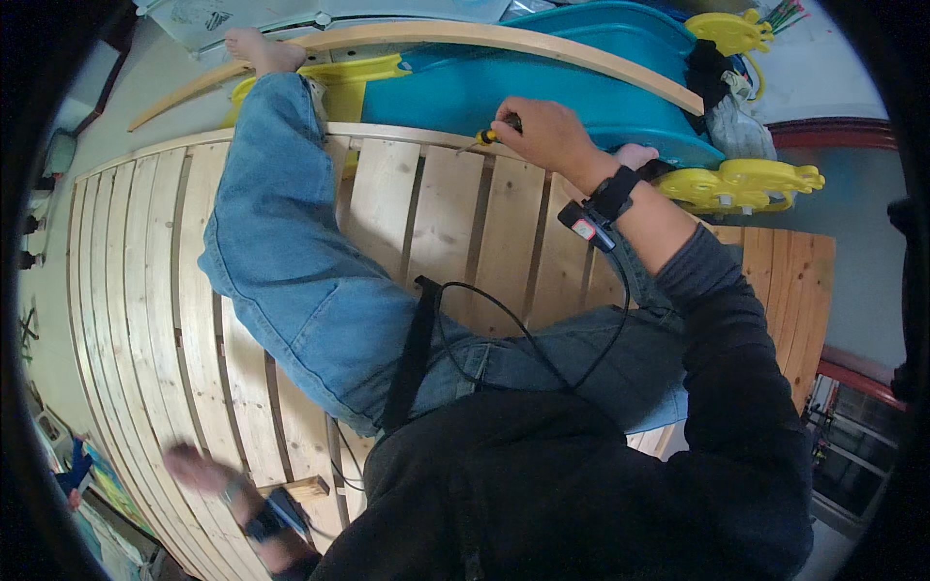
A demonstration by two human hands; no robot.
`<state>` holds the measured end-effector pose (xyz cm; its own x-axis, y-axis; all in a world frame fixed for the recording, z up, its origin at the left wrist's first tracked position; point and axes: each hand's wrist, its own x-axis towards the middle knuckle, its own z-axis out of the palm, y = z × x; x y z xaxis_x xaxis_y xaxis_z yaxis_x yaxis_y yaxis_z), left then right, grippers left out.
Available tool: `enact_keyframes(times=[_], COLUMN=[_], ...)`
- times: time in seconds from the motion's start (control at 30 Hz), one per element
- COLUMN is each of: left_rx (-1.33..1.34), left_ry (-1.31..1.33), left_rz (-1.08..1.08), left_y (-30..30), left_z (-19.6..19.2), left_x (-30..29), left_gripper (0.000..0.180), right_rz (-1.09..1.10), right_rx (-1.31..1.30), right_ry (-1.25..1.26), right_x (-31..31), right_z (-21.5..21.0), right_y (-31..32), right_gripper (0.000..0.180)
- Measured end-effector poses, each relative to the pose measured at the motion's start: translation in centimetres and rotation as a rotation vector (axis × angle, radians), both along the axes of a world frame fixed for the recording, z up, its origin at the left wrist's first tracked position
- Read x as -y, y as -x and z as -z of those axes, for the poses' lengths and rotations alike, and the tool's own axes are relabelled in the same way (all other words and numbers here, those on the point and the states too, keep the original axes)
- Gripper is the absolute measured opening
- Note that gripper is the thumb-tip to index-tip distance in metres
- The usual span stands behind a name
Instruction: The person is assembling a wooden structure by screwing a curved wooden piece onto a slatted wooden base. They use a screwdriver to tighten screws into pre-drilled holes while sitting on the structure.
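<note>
My right hand (pixel 544 134) is closed around a small screwdriver (pixel 486 137) with a yellow and black handle. Its thin shaft points left, over the far rail of a slatted wooden bed base (pixel 446 203). At the lower left, my left hand (pixel 197 472) hovers above or rests on the slats; motion smears it and the fingers cannot be made out. A short wooden piece (pixel 308 487) lies on the slats just right of that wrist. Both wrists wear dark straps with small devices.
My legs in blue jeans (pixel 281 223) spread across the slats. Beyond the far rail are a teal plastic slide (pixel 542 82), yellow plastic parts (pixel 741 184) and a long curved wooden strip (pixel 465 36). A black cable (pixel 518 324) loops from my right wrist across my lap.
</note>
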<state>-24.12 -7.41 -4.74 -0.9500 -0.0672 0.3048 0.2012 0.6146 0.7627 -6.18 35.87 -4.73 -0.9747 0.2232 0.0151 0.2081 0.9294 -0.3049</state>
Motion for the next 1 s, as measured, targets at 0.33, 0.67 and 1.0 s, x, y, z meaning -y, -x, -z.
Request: enact_keyframes(times=[0.33,0.67,1.0], left_rx=[1.478,1.278,1.481], left_ry=[-0.716,-0.434,-0.71], left_rz=[0.811,0.587,0.397], left_y=[-15.6,-17.9,-16.9], left_z=[9.6,16.0,12.4], left_x=[-27.0,-30.5,-30.7], left_gripper=[0.031,0.037,0.062], right_rz=[0.127,0.015,0.012], right_rx=[0.049,0.125,0.467], right_ry=[0.085,-0.073,-0.249], right_x=[0.2,1.1,2.7], right_z=[1.4,1.1,-1.6], right_y=[-0.7,0.2,2.2], right_gripper=[0.023,0.021,0.029])
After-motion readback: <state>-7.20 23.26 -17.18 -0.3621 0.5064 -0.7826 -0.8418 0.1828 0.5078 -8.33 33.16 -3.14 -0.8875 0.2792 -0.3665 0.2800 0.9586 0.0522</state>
